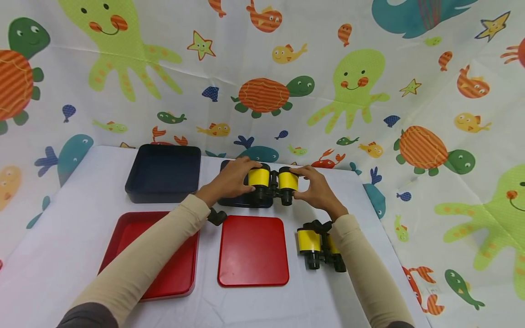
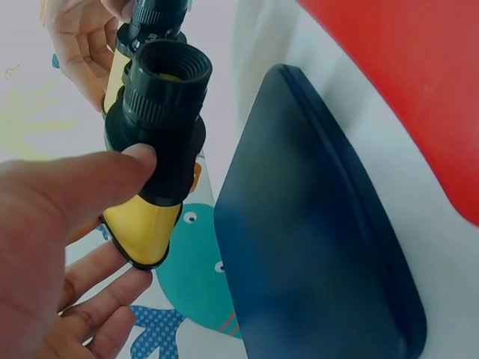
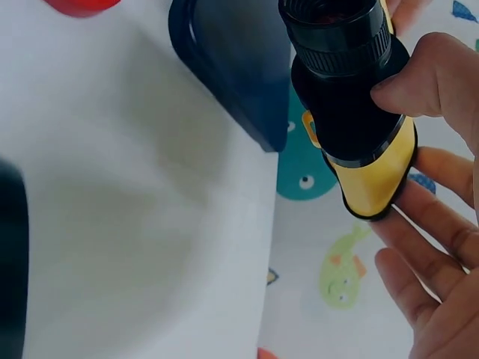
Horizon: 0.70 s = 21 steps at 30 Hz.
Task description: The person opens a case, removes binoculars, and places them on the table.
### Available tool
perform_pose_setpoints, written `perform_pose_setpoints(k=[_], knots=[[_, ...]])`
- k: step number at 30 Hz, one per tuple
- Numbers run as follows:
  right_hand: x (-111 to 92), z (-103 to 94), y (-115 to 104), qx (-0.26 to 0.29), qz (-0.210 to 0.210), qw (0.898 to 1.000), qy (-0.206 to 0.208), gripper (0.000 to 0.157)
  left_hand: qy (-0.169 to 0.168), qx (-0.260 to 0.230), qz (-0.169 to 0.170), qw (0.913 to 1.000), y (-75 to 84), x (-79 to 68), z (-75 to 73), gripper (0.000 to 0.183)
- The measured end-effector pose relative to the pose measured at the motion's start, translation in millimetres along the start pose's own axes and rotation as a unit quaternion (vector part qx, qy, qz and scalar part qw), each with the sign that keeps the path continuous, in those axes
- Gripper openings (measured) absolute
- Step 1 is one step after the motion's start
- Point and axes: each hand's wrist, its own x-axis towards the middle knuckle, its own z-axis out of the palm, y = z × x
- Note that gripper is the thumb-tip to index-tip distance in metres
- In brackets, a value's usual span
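My left hand (image 1: 235,179) and right hand (image 1: 316,187) hold a pair of yellow and black binoculars (image 1: 289,181) between them, one hand at each barrel. In the left wrist view, the left thumb presses the black body near an eyepiece (image 2: 166,75), with fingers around the yellow barrel (image 2: 142,228). The right wrist view has the right thumb on the black part and fingers against the yellow end (image 3: 378,179). The binoculars are raised above a flat dark blue tray or lid (image 1: 246,202). A second pair of binoculars (image 1: 309,241) lies near my right forearm, partly covered by the sleeve.
A deep dark blue tray (image 1: 164,175) stands at the back left, and a red tray (image 1: 180,278) in front of it lies partly under my left sleeve. A flat red tray or lid (image 1: 253,250) is central. A black object (image 1: 217,217) pokes out beside my left wrist, mostly hidden.
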Motion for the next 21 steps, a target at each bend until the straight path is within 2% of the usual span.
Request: perform_pose_setpoints(k=[12, 21], knots=[[-8.3, -12.4, 14.3, -0.001, 0.004, 1.0, 0.002, 0.07, -0.005, 0.002, 0.005, 1.0, 11.7, 14.3, 12.0, 0.072], [-16.2, -21.5, 23.3, -0.006, 0.023, 1.0, 0.002, 0.072, -0.006, 0.012, 0.017, 0.9998, 19.4, 27.5, 24.4, 0.073]])
